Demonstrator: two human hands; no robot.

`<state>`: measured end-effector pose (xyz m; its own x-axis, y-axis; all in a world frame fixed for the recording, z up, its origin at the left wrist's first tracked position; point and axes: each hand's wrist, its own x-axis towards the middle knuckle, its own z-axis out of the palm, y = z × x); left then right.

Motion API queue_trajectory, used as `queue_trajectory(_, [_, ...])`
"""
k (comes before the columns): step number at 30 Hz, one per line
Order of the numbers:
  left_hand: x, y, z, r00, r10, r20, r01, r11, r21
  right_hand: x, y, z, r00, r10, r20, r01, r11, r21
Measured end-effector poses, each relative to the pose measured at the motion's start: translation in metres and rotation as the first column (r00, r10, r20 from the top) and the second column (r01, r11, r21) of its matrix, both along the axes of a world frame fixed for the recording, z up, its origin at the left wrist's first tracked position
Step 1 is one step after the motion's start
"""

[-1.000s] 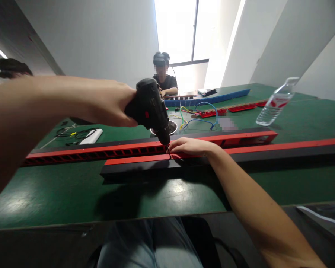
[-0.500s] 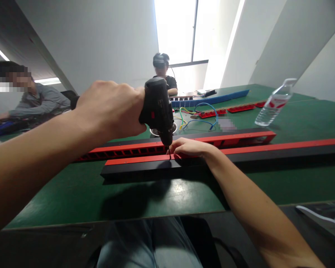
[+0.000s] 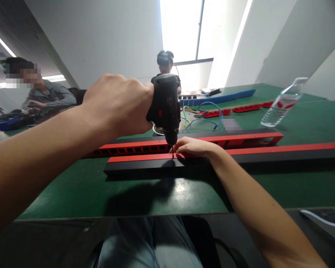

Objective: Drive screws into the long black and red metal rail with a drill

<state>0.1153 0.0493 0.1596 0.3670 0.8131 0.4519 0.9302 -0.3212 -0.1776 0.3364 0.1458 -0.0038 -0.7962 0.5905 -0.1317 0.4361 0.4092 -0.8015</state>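
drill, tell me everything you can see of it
The drill is black and plastic-looking, with a small red mark on its side. It narrows to a chuck with a thin dark bit. It points nearly straight down, the bit's tip at the red top of the near bar. The left hand grips it and hides part of it; the right hand is close beside the bit, contact unclear.

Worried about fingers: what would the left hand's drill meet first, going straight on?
Through its cordless drill, the left hand would likely meet the nearer bar's red strip, beside the right hand; whether the bit touches it is unclear.
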Motion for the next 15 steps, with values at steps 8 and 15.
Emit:
queue_trajectory(8, [-0.005, -0.001, 0.002, 0.997, 0.061, -0.040, -0.064, 0.996, -0.057, -0.001, -0.002, 0.001, 0.999, -0.023, -0.049, 0.014, 0.986, -0.166])
queue_trajectory(15, [-0.028, 0.005, 0.027, 0.913, 0.244, 0.328, -0.028, 0.838, -0.544, 0.001, -0.001, -0.001, 0.982, 0.026, -0.188, -0.069, 0.971, -0.227])
